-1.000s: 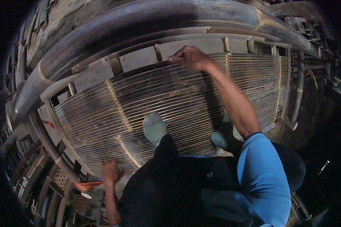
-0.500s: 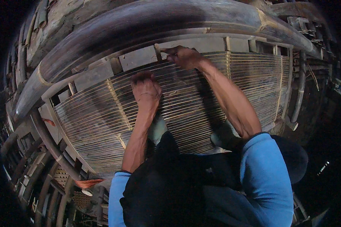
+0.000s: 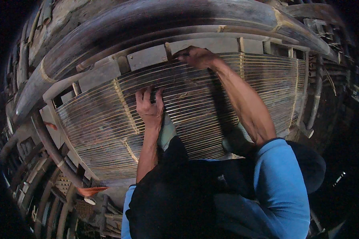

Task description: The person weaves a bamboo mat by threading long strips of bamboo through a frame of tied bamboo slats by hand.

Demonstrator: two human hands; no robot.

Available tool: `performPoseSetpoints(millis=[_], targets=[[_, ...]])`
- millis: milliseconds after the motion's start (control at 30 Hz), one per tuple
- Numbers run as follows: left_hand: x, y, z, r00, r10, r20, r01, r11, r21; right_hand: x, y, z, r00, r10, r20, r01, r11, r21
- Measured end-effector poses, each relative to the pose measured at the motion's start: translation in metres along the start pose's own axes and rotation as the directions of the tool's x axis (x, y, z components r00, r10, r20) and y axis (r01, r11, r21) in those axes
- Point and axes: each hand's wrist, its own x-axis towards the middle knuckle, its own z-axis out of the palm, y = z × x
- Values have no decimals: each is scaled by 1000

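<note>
A wide panel of thin parallel bamboo strips (image 3: 99, 115), crossed by lighter upright strips, lies in front of me. My left hand (image 3: 149, 105) rests on its middle, fingertips bent a little and spread apart on the strips, with nothing seen in it. At the panel's far edge is my right hand (image 3: 196, 57), fingers curled together beside a short upright bamboo stub (image 3: 168, 51). What these fingers pinch, if anything, is too dark and small to make out.
A thick bamboo pole (image 3: 147, 18) arches across beyond the panel. A thinner pole (image 3: 54, 143) slopes down at the left, with an orange band (image 3: 92, 191) at its lower end. Stacked bamboo pieces (image 3: 48, 195) fill the lower left. One foot (image 3: 166, 131) shows beside my left forearm.
My left hand has come down toward me over the strips, and its fingers have spread out from a closed shape. The right hand stays by the stub, its fingers curled in more.
</note>
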Motion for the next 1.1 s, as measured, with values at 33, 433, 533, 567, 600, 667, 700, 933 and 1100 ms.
performPoseSetpoints(millis=[33,433,533,567,600,667,700,933,1100], targets=[[-4,-2,4,1000,1,0,-1,1000,-11,2,5,3,999,-13,-37,12,1000,-25],[-5,4,9,944,-232,236,120,904,411,0,-13,1,998,64,0,-64,998,-18],[4,3,7,995,-36,88,21,986,165,-2,-13,0,999,45,-21,-45,999,-27],[10,0,10,997,22,74,-31,992,125,-2,-13,1,999,17,-27,-18,1000,-26],[17,3,18,995,87,58,-91,993,69,-2,1,3,999,27,-36,-28,999,-30],[23,6,24,994,89,64,-91,995,34,3,5,4,999,39,-34,-42,994,-98],[26,4,23,994,84,70,-85,996,11,3,-1,2,999,27,-32,-30,995,-97],[20,12,36,983,15,182,-69,954,293,-4,0,2,998,52,-24,-52,998,22],[27,3,-5,811,-272,518,259,961,100,-7,-12,-6,998,64,27,-66,997,39]])
